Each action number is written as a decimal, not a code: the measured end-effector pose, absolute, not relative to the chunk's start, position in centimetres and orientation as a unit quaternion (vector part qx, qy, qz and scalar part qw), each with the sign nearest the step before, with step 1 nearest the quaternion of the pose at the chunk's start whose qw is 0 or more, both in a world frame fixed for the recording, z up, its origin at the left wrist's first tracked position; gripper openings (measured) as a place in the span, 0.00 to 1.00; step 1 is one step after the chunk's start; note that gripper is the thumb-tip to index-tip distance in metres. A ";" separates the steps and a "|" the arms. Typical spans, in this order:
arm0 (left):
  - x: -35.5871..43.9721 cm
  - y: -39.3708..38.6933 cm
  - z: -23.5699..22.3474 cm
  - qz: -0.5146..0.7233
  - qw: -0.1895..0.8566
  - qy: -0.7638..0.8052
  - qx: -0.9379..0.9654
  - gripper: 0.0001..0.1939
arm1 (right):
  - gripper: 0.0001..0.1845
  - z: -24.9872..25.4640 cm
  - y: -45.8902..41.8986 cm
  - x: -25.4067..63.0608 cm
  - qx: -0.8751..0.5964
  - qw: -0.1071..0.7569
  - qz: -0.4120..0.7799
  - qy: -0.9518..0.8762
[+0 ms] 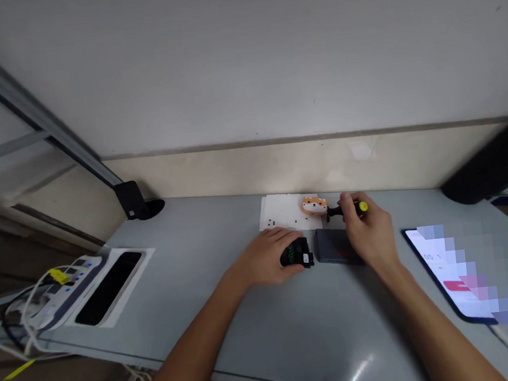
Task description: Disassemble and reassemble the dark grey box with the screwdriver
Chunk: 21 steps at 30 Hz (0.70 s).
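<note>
My left hand point(269, 256) is closed around a small black device point(296, 254) with a green circuit board showing inside. Its fingers cover the device's left side. Between both hands a dark grey box point(333, 244) lies on the desk, partly hidden by my right hand point(372, 233). That hand grips a screwdriver point(362, 206) with a black and yellow handle, held above the box; its tip cannot be made out. Behind them, an orange-and-white dog-face item point(313, 205) rests on white paper point(282, 207). Several tiny dark screws point(271, 222) are scattered on the paper.
A lit phone point(446, 274) with a cable lies at the right of the grey desk point(187, 245). At the left are a power strip point(72, 292) with cables and a black panel point(109, 288) on white. A black cylinder point(489, 162) stands at the back right.
</note>
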<state>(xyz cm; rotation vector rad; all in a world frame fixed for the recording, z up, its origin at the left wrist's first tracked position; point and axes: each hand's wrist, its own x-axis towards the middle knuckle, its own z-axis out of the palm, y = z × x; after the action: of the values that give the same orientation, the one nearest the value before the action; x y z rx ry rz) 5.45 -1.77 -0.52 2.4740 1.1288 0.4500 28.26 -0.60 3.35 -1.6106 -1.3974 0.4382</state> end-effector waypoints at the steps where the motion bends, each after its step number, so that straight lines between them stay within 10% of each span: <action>1: 5.4 -1.8 -0.4 0.160 0.190 0.400 0.882 0.29 | 0.36 3.3 -0.6 28.2 -0.656 0.460 0.179 -0.570; 21: 5.4 -1.8 -0.4 0.173 0.192 0.387 0.885 0.28 | 0.33 3.1 -0.7 28.3 -0.637 0.495 0.178 -0.564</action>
<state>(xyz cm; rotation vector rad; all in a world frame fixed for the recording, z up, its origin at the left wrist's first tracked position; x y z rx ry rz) 5.39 -1.78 -0.38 2.4851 1.0875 0.4853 28.27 -0.71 3.10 -1.5432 -1.3678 0.4316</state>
